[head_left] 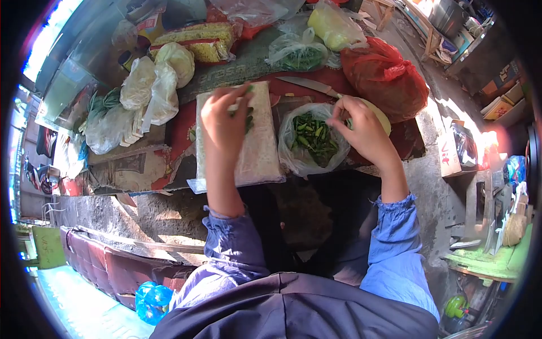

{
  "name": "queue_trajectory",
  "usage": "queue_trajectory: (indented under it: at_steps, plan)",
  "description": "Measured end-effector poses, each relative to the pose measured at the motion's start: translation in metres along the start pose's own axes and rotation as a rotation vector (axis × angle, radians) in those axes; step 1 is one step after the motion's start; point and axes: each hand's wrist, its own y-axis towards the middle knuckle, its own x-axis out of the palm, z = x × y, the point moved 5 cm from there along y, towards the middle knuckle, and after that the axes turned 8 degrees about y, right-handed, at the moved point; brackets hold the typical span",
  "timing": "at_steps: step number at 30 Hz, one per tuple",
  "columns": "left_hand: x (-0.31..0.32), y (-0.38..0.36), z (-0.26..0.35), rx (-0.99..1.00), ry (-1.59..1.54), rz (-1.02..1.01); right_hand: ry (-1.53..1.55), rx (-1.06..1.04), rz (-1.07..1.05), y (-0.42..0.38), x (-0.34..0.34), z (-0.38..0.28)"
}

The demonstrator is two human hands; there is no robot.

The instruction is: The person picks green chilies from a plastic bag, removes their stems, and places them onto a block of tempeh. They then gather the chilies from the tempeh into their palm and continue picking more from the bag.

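Note:
My left hand [223,118] is over a flat, whitish plastic-wrapped slab [259,150], its fingers curled around green pieces that look like chilies [249,121]. To the right, a clear plastic bag [287,153] stands open, filled with small green chilies [311,137]. My right hand [361,129] is at the bag's right rim with thumb and fingers pinched together; whatever is between them is too small to make out. Behind the bag lies a knife [307,85], its handle end near my right hand. A pale round thing [379,116] is partly hidden by that hand.
A full red plastic bag [384,79] sits at the table's right. Clear bags of greens [298,53] and yellow contents [336,25] are at the back. Yellow noodle-like packs [197,42] and several tied bags [161,85] line the left. The table's front edge borders my lap.

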Motion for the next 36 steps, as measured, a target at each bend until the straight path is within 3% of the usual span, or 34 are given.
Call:
queue_trajectory:
  at_steps: [3,5,8,15,18,24,27,33,36]
  plan:
    - [-0.008,-0.001,-0.028,-0.065,0.161,-0.024,0.079,0.098,-0.078,-0.003,0.01,0.006]
    - [-0.003,-0.006,-0.04,-0.114,0.271,-0.054,-0.154,-0.073,-0.169,-0.003,0.02,0.004]
    - [-0.001,-0.01,-0.044,-0.127,0.369,-0.067,-0.362,-0.088,-0.176,-0.009,0.028,0.002]
    - [0.004,-0.017,-0.058,-0.203,0.325,-0.128,-0.364,0.005,-0.247,-0.007,0.024,0.004]
    - [0.005,-0.019,-0.061,-0.278,0.301,-0.181,-0.337,-0.009,-0.11,-0.009,0.016,0.002]
    - [0.005,-0.02,-0.063,-0.294,0.326,-0.188,-0.68,0.104,-0.156,-0.026,0.022,-0.008]
    - [0.006,-0.019,-0.064,-0.273,0.322,-0.188,-0.785,-0.009,-0.149,-0.026,0.029,-0.012]
    - [0.003,-0.018,-0.059,-0.282,0.356,-0.209,-0.589,0.034,-0.27,-0.026,0.032,-0.007]
    - [0.001,-0.013,-0.052,-0.173,0.329,-0.089,-0.415,0.118,-0.276,-0.026,0.026,-0.008]
